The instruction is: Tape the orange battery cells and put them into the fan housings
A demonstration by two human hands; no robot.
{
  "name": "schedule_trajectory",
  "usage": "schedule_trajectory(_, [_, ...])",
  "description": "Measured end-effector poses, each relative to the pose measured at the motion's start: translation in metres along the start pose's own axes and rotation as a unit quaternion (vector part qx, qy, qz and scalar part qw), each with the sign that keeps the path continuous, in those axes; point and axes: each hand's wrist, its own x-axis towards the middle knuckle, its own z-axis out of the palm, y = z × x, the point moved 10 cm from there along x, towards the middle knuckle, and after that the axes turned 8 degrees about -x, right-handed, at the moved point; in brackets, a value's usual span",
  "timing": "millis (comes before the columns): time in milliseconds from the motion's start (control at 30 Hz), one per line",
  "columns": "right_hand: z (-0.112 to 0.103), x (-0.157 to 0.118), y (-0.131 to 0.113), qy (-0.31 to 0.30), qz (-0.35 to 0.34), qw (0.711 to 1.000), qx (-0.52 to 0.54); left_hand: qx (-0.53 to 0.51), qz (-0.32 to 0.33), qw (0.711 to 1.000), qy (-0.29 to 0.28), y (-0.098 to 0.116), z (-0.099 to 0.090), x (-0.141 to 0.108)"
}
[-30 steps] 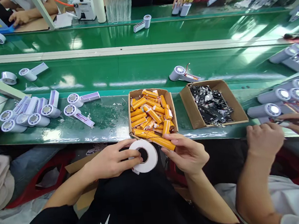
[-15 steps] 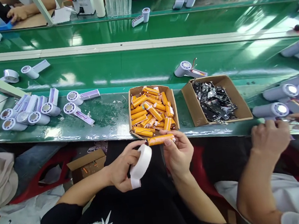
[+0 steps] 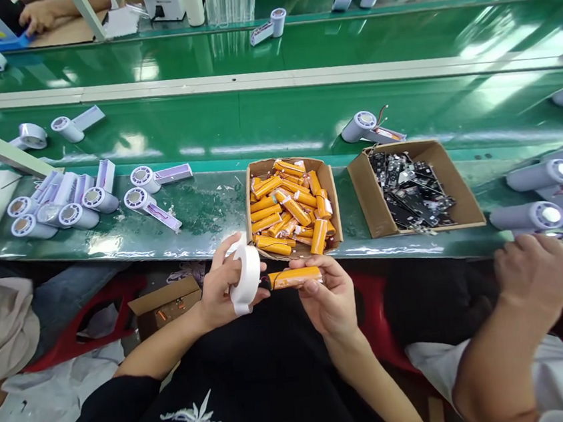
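Your left hand [image 3: 221,292] curls around a white, ring-shaped tape roll [image 3: 252,273], nearly edge-on. Just right of it, your right hand [image 3: 329,296] pinches a glossy orange plastic-wrapped cylinder [image 3: 294,277] by its right end, apparently to leave the left clear; long axis crosswise, dark-tipped end towards the roll.

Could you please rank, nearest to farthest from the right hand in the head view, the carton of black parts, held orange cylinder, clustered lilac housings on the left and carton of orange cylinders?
1. Held orange cylinder, in the right hand.
2. Carton of orange cylinders, just ahead.
3. Carton of black parts, ahead-right.
4. Clustered lilac housings, far left.
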Motion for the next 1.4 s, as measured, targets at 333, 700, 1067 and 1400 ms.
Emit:
schedule_trajectory(333, [0.026,-0.014,0.051,-0.186,0.186,0.961,0.085,-0.175,0.035,0.983,0.042,0.01,-0.016,0.009])
schedule_trajectory(700, [0.052,-0.032,0.062,-0.394,0.191,0.897,-0.066,-0.17,0.024,0.985,0.027,0.017,-0.012,0.006])
schedule_trajectory(1067, [0.039,-0.018,0.019,-0.401,0.02,0.894,-0.2,-0.016,0.071,0.994,-0.084,0.02,-0.002,0.005])
schedule_trajectory(1400, [-0.027,0.002,-0.029,-0.102,0.019,0.964,-0.246,0.194,0.144,0.91,-0.336,0.031,0.036,-0.026])
